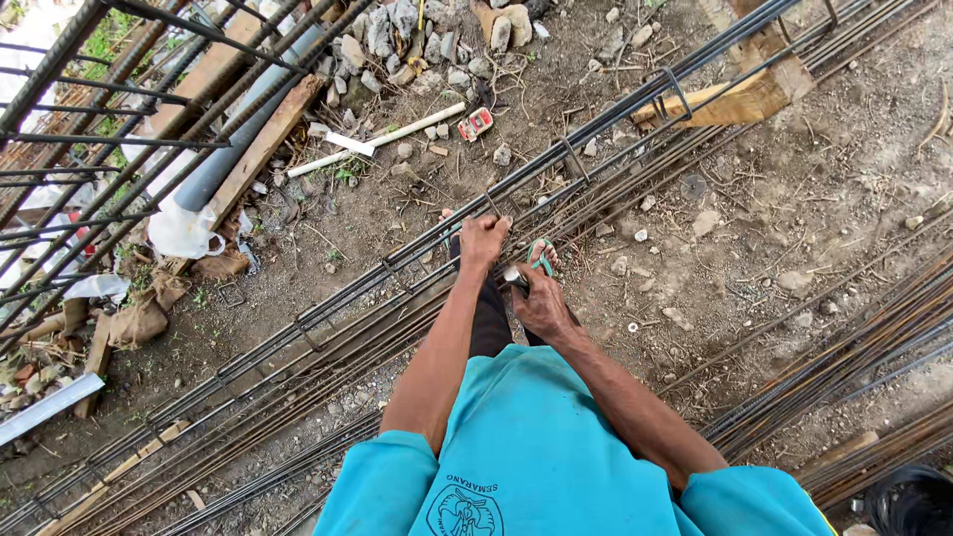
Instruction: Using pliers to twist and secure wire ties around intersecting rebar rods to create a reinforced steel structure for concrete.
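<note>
A long rebar cage [328, 313] of dark steel bars and square stirrups lies on the dirt, running from lower left to upper right. My left hand [483, 238] is closed on its top bar, next to a stirrup [491, 205]. My right hand [541, 301] sits just below and to the right, fingers curled round a small light-coloured object [511, 274] whose kind I cannot make out. Beyond that hand, a foot in a green flip-flop [542, 255] rests by the bars. My teal shirt fills the bottom of the view.
A wooden block [740, 97] props the cage at upper right. Loose rebar bundles [844, 362] lie at right, with a black bucket [913, 501] in the corner. At upper left are a second cage [89, 139], a grey pipe [233, 144], planks, a white tube [392, 137] and stones [397, 40].
</note>
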